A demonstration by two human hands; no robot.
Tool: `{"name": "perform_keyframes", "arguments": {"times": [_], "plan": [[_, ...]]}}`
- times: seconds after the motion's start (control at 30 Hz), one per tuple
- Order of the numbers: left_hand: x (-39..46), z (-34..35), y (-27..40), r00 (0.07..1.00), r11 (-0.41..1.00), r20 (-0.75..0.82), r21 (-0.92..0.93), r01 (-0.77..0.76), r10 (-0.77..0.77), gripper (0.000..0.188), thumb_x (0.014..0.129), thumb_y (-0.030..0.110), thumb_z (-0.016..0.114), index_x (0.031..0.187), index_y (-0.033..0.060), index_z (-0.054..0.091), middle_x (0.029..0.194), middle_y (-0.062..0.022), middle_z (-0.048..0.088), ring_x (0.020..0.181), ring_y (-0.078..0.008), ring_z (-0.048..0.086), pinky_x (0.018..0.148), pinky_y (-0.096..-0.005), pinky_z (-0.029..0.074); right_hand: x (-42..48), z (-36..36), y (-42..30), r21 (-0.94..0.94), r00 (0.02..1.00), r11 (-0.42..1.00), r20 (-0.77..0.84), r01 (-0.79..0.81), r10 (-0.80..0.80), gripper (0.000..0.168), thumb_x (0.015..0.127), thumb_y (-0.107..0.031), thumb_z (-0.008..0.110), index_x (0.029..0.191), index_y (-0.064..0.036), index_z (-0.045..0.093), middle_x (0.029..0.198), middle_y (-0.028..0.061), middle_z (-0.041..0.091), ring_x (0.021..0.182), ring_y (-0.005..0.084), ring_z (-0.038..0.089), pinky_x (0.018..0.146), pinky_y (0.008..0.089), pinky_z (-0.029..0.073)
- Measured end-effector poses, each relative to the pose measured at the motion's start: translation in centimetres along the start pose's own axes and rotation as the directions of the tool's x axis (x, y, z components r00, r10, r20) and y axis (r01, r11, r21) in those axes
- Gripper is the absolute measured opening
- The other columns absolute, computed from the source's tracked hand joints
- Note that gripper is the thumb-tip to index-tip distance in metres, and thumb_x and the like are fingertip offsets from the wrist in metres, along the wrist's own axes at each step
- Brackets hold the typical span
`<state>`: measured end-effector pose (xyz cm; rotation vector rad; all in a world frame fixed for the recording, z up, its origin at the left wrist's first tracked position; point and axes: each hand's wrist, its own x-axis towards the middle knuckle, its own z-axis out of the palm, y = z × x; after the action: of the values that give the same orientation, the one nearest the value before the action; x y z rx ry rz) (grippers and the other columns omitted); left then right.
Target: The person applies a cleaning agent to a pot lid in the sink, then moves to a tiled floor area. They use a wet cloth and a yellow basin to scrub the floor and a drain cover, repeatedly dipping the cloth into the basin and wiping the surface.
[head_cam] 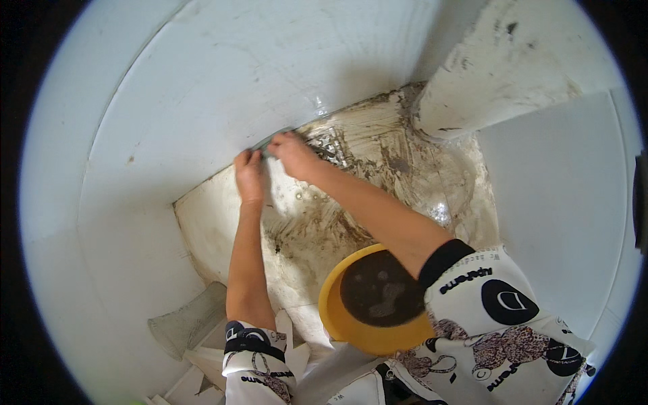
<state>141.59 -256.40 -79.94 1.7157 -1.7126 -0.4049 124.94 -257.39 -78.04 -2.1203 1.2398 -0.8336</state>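
At the foot of the white wall (243,76), my left hand (249,177) and my right hand (293,154) are side by side at the seam between wall and floor. Both grip a thin grey-green strip or cloth (273,136) that lies along that seam; its exact kind cannot be told. The pale floor (314,223) under my arms is wet and smeared with brown dirt. Below my right forearm stands a yellow plastic basin (331,304) with dark, murky water (382,288) and some foam in it.
A dirty white pipe or column (496,76) rises from the floor at the upper right. A smooth pale wall (552,182) closes the right side. At the lower left are a translucent, mesh-like cylindrical object (190,321) and several white pieces (187,382).
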Motion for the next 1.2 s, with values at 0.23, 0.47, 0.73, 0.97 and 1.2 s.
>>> {"name": "perform_keyframes", "arguments": {"times": [0.23,0.47,0.73,0.97,1.2], "plan": [[-0.5,-5.5,-1.6,0.983,0.952,-0.086,0.276,-0.133,0.162,0.040,0.068,-0.011,0.055,0.104,0.0025,0.066,0.093,-0.0120,0.058,0.081,-0.0254,0.057,0.073,-0.0312,0.048,2.8,-0.9,-2.7,-0.107,0.963,0.969,0.179,0.224,-0.203,0.033,0.077,0.003,0.055,0.106,-0.010,0.064,0.103,0.0105,0.056,0.102,0.0283,0.051,0.089,0.0364,0.044],[-1.8,-5.2,-0.5,0.981,0.927,0.191,0.369,-0.059,-0.013,0.027,0.066,-0.002,0.057,0.093,0.0043,0.060,0.095,-0.0160,0.057,0.087,-0.0356,0.056,0.076,-0.0401,0.047,0.9,2.1,-1.5,-0.155,0.889,0.975,0.452,0.161,-0.075,0.041,0.070,-0.002,0.064,0.104,-0.024,0.068,0.105,0.0068,0.060,0.100,0.0301,0.053,0.084,0.0425,0.047],[-14.1,-7.5,6.2,0.868,0.929,0.371,0.293,0.228,-0.330,0.020,0.063,-0.001,0.063,0.082,0.0036,0.058,0.081,-0.0176,0.060,0.077,-0.0353,0.059,0.071,-0.0398,0.048,-6.2,-2.9,-3.1,0.111,0.624,0.959,0.739,0.259,-0.254,0.034,0.062,0.010,0.062,0.084,-0.014,0.072,0.088,0.0049,0.059,0.099,0.0227,0.049,0.089,0.0386,0.041],[-17.1,-12.4,3.4,0.785,0.656,-0.029,0.532,0.536,-0.618,0.023,0.066,0.013,0.069,0.076,-0.0030,0.056,0.072,-0.0215,0.063,0.071,-0.0382,0.062,0.065,-0.0438,0.048,-2.4,6.4,-10.8,0.214,0.779,0.878,0.406,0.428,-0.478,0.015,0.065,-0.009,0.064,0.073,-0.020,0.071,0.088,0.0011,0.063,0.099,0.0270,0.050,0.081,0.0396,0.044],[-23.8,-9.0,3.6,0.185,0.233,0.153,0.416,0.879,-0.971,0.058,0.059,0.011,0.076,0.103,-0.0113,0.044,0.071,-0.0165,0.063,0.067,-0.0323,0.066,0.063,-0.0370,0.054,-8.2,12.0,-11.4,0.261,0.431,0.771,0.705,0.580,-0.563,0.007,0.070,-0.020,0.065,0.074,-0.022,0.070,0.083,-0.0003,0.066,0.097,0.0262,0.051,0.075,0.0413,0.045]]}}
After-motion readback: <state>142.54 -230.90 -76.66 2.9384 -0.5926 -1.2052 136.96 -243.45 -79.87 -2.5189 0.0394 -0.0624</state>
